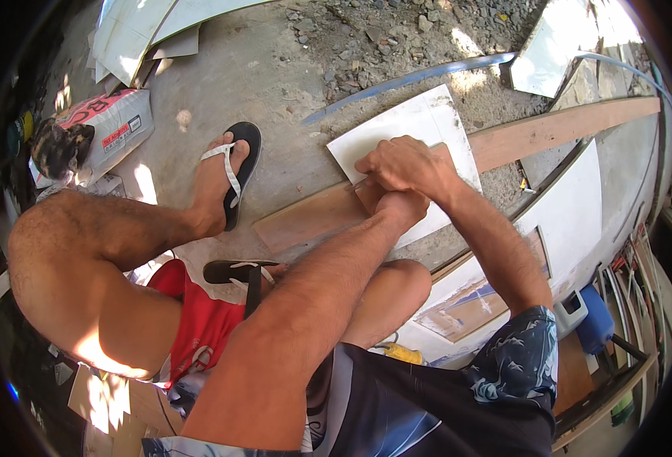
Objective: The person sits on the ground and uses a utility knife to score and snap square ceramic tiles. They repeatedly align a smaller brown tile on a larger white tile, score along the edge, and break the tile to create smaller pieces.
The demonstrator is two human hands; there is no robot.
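Observation:
My right hand [400,164] is closed over a white board [370,133], its fingers bent around something hidden. My left hand [403,209] is closed just beneath it, and what it holds is mostly covered. A short wooden piece [442,152] shows on the board around both hands. The board lies across a long plank [549,131], which continues out to the left [298,221] and right on the concrete floor. My sandalled left foot [225,167] is beside the plank's left end.
A printed sack [126,122] and a mottled dark shape sit at left. White panels [130,38] lie at upper left. Rubble [381,30] and a blue strip [419,76] are behind. A large white panel [568,183], a blue jug [595,320] and a yellow object [400,353] are at right and below.

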